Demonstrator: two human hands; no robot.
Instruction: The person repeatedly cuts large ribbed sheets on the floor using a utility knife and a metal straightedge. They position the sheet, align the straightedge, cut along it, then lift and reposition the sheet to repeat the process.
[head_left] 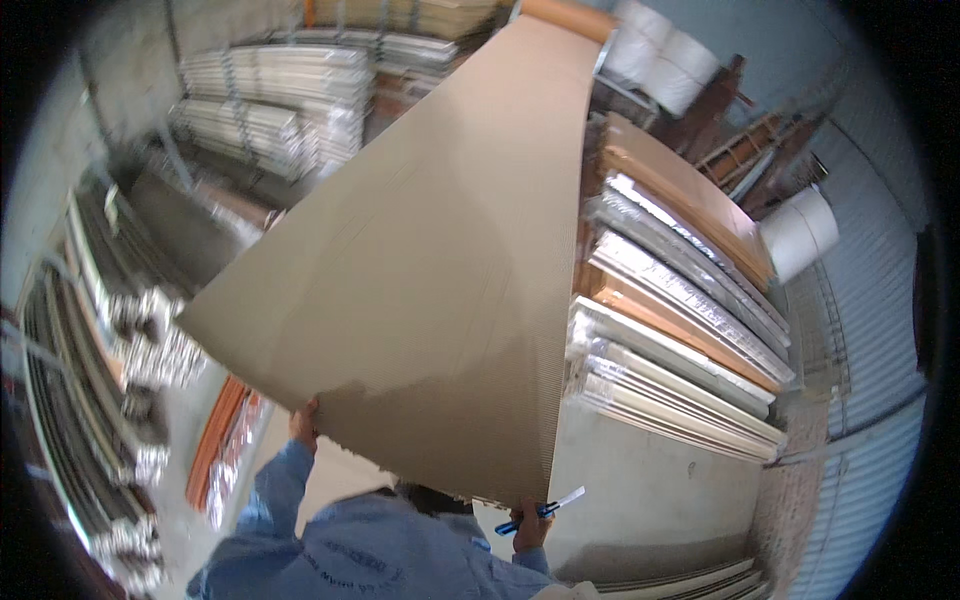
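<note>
A wide sheet of brown corrugated cardboard [400, 270] stretches away from me, running up to a roll [570, 18] at the far end. Its near edge looks ragged. My left hand [304, 424] is closed on that edge at the left, the thumb on top. At the near right corner my right hand [529, 526] grips a blue utility knife [510, 525], its blade out and pointing up to the right. The same hand is at the sheet's edge; its fingers under the cardboard are hidden. My blue sleeves and shirt front show below.
Stacked, wrapped long profiles [690, 350] lie on the right, with a flat cardboard package [680, 190] on top. White rolls [800, 232] stand behind. More bundled lengths [275, 95] fill the left racks. Orange strips [218, 440] lie on the floor [650, 480] at left.
</note>
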